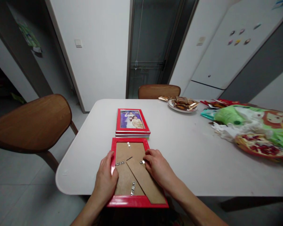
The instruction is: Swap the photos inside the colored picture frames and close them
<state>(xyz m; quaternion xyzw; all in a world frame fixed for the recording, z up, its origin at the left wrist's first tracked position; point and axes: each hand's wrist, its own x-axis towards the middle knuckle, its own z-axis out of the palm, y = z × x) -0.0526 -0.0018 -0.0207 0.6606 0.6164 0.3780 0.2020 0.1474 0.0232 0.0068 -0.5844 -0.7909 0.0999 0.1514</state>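
Note:
A red picture frame [132, 201] lies back side up at the table's near edge, its lower end jutting past the edge. Its brown backing board [122, 183] carries metal turn clips and a slanted stand leg. My left hand [106, 175] grips the frame's left side, thumb on top. On the right side, my right hand [157, 164] has its fingers bent at the metal clip [142, 162], thumb and fingertips close together. Just beyond lies a stack of red picture frames [145, 121], the top one face up with a photo [131, 119] of people.
The white table [179, 157] holds a plate [179, 110] of gold-wrapped packets at the back. To the right are a green plastic bag [231, 116] and a dish [240, 142] with red and pale bits. Wooden chairs stand left [35, 122] and behind [159, 91].

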